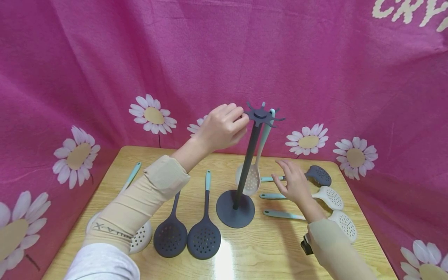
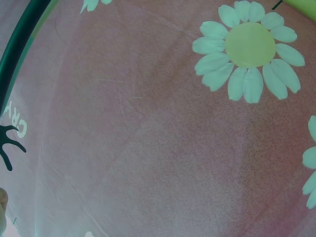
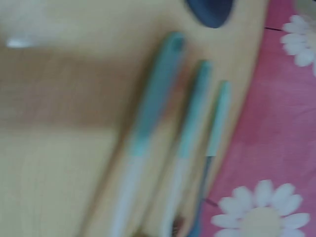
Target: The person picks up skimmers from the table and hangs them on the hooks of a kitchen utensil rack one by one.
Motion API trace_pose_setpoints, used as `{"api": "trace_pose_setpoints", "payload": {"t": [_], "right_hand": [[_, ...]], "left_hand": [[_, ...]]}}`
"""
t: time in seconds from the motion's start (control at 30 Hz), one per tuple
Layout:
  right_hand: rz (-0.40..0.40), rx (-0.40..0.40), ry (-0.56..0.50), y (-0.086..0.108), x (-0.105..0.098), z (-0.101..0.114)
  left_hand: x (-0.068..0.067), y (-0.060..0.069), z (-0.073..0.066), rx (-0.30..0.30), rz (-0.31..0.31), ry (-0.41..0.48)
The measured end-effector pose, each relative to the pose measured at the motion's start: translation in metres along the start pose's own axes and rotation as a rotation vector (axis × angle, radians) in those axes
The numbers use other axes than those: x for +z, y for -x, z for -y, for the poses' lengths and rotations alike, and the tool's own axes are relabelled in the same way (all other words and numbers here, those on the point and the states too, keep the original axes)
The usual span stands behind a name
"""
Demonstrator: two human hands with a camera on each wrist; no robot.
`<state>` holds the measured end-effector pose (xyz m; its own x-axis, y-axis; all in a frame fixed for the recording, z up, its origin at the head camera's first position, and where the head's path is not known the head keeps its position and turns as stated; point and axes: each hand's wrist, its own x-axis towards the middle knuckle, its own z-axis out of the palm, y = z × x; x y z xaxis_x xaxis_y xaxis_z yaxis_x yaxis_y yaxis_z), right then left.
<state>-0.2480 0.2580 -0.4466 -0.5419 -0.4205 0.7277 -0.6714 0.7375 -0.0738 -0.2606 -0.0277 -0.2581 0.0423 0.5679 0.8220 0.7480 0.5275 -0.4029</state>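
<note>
A dark utensil stand (image 1: 249, 155) with a round base and hooked top stands mid-table, tilted in the head view. My left hand (image 1: 225, 127) has its fingers curled at the stand's top, seeming to pinch a left hook; the contact is hidden. From a right-hand hook hangs a white skimmer (image 1: 252, 181) with a turquoise handle. Behind the hub, another small turquoise tip shows. My right hand (image 1: 293, 182), fingers apart and holding nothing, is above the right-hand utensils: a dark skimmer (image 1: 319, 175), a white skimmer (image 1: 332, 197) and a white slotted utensil (image 1: 345, 225).
Two dark skimmers, one (image 1: 170, 237) beside the other (image 1: 204, 239), lie left of the stand. White perforated utensils, one (image 1: 141, 237) partly hidden by my left forearm, lie farther left. A pink flowered cloth (image 1: 196, 58) rises behind the wooden table (image 1: 259, 249).
</note>
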Motion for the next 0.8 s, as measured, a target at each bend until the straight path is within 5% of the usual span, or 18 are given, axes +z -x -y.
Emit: {"api": "trace_pose_setpoints", "payload": {"t": [0.47,0.8], "right_hand": [[0.416,0.093,-0.025,0.083,0.015,-0.011],[0.473,0.044,-0.015,0.113,0.017,-0.012]], "left_hand": [[0.000,0.000,0.000,0.000,-0.010,0.009],[0.001,0.000,-0.001,-0.005,-0.009,0.004]]}}
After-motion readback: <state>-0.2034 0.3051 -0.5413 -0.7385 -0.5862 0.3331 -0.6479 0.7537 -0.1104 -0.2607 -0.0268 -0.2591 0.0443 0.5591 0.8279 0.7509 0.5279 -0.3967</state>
